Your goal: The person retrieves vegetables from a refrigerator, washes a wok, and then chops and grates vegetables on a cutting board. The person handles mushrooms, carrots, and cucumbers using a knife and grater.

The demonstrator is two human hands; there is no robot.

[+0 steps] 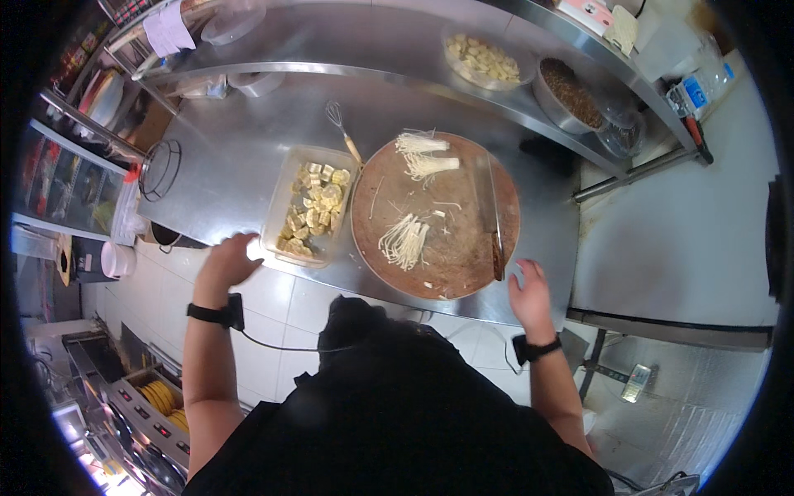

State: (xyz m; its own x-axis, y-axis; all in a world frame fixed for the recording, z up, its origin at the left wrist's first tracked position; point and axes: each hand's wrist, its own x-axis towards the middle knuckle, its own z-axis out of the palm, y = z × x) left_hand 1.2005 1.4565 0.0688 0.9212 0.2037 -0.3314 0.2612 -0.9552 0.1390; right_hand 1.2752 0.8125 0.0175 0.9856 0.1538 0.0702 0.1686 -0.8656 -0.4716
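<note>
My left hand (232, 260) is at the front edge of the steel table, left of a plastic container (268, 229) of cut corn pieces (322, 198). Its fingers are apart and hold nothing. To the right, my right hand (529, 288) hovers by the table edge, empty, with spread fingers. Closest to it is the wooden handle of a cleaver (489, 198) lying on the round wooden chopping board (459, 260). Two bundles of enoki mushrooms (428, 155) lie at the board's back. A looser enoki bunch (406, 240) sits towards the front left, with stray strands around it.
A whisk (345, 133) lies behind the container. On the steel shelf (347, 40) stand a bowl of pale slices (482, 62) and a metal bowl of dark brown bits (567, 93). A round wire rack (161, 170) rests at the table's left end. A white surface (676, 235) adjoins at right.
</note>
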